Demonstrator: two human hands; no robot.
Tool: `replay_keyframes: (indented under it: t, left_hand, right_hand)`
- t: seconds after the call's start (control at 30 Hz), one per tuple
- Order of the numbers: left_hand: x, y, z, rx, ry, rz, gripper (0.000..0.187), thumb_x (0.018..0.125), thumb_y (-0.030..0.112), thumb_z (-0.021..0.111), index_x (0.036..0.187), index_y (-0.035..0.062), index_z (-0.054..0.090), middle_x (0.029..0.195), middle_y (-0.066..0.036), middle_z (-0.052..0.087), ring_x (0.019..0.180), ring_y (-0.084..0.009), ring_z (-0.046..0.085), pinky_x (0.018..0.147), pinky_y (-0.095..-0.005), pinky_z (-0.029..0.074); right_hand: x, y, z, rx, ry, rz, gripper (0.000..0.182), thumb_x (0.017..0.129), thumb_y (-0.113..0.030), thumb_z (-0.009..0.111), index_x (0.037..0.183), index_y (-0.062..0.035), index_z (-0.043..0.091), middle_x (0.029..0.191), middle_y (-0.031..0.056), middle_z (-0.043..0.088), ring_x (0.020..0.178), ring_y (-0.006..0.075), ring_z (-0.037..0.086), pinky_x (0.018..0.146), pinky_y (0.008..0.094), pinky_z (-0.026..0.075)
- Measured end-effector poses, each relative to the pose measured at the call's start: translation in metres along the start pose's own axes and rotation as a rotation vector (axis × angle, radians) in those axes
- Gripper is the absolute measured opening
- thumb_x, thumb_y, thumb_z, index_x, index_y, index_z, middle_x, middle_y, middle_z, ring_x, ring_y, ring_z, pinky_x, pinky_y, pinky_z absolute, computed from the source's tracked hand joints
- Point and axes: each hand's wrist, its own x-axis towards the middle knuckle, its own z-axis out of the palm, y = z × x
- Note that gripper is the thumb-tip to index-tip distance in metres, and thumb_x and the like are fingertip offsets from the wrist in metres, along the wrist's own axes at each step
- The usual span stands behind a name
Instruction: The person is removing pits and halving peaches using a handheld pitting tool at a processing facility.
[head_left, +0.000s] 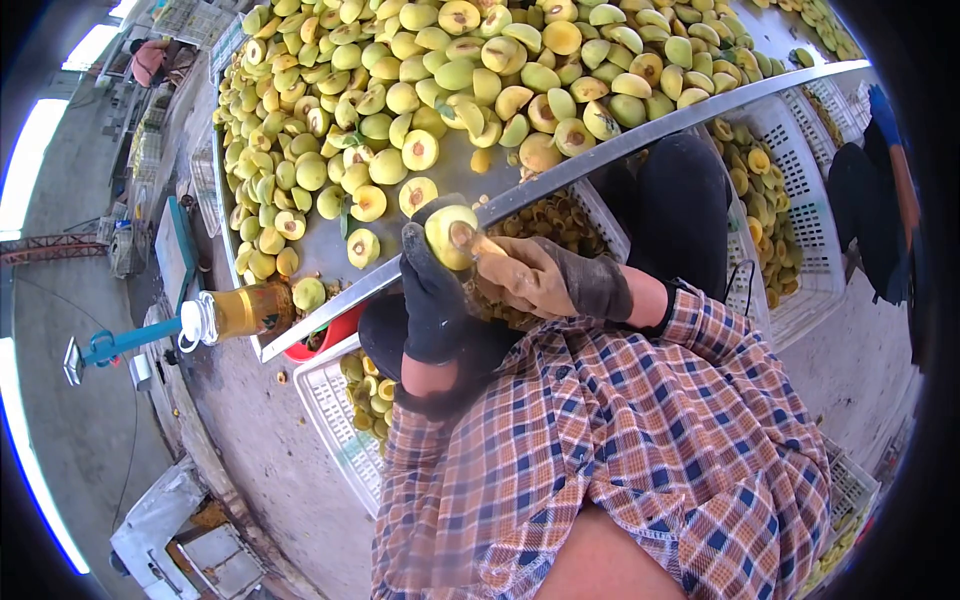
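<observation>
In a dark glove, my left hand [432,300] grips a yellow-green peach half [451,237] with its cut face and brown pit hollow turned toward my right hand. My right hand [535,278], in a tan and brown glove, is closed around a small hand tool [487,246]. The tool's tip meets the brown hollow of the peach, and most of its length is hidden by the glove. Both hands are just on my side of the metal table's raised edge [600,146]. Beyond them a large heap of peach halves [400,100] covers much of the metal tabletop.
Below my hands a crate [606,222] holds scooped-out pieces. White crates of peach halves stand at my left [335,405] and right [800,190]. A jar of amber liquid [245,312] is by the table corner, above a red bucket [335,335]. Another person [870,200] is at right.
</observation>
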Motion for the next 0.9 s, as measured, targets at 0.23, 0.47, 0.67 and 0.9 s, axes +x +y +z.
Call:
replay_keyframes:
  t: [0.23, 0.47, 0.67, 0.9]
  left_hand:
    - [0.006, -0.012, -0.027, 0.117, -0.152, -0.083, 0.046, 0.108, 0.032, 0.031, 0.122, -0.0027, 0.056, 0.117, -0.015, 0.062, 0.106, -0.0215, 0.059, 0.094, -0.034, 0.046]
    - [-0.002, 0.017, 0.005, 0.042, 0.103, 0.007, 0.068, 0.102, 0.057, 0.029, 0.133, -0.0014, 0.045, 0.105, -0.017, 0.065, 0.096, -0.0272, 0.062, 0.099, -0.0376, 0.045]
    - [-0.005, 0.029, 0.004, 0.412, -0.01, 0.37, 0.028, 0.103, 0.016, 0.044, 0.092, -0.006, 0.057, 0.086, -0.014, 0.068, 0.073, -0.0238, 0.065, 0.069, -0.034, 0.054]
    - [0.02, 0.029, -0.001, -0.554, -0.362, -0.093, 0.041, 0.104, 0.031, 0.043, 0.093, -0.0044, 0.06, 0.077, -0.014, 0.066, 0.073, -0.024, 0.065, 0.07, -0.0329, 0.053]
  right_hand:
    - [-0.008, 0.001, -0.008, -0.012, -0.031, 0.043, 0.038, 0.1, -0.04, 0.048, 0.094, -0.0046, 0.057, 0.058, -0.0013, 0.045, 0.043, 0.0079, 0.036, 0.039, 0.025, 0.027]
    - [-0.013, -0.015, 0.015, 0.378, -0.194, 0.253, 0.046, 0.102, -0.047, 0.044, 0.093, -0.0032, 0.056, 0.055, -0.0034, 0.042, 0.039, 0.0057, 0.034, 0.036, 0.0232, 0.025]
    - [-0.018, -0.002, 0.007, 0.384, -0.371, 0.265, 0.046, 0.104, -0.045, 0.04, 0.092, -0.0041, 0.058, 0.052, -0.0035, 0.038, 0.037, 0.0061, 0.032, 0.035, 0.0234, 0.024]
    - [-0.024, -0.011, 0.011, 0.537, -0.389, 0.432, 0.05, 0.103, -0.051, 0.038, 0.09, -0.0075, 0.058, 0.05, -0.0043, 0.035, 0.034, 0.0055, 0.025, 0.032, 0.0228, 0.019]
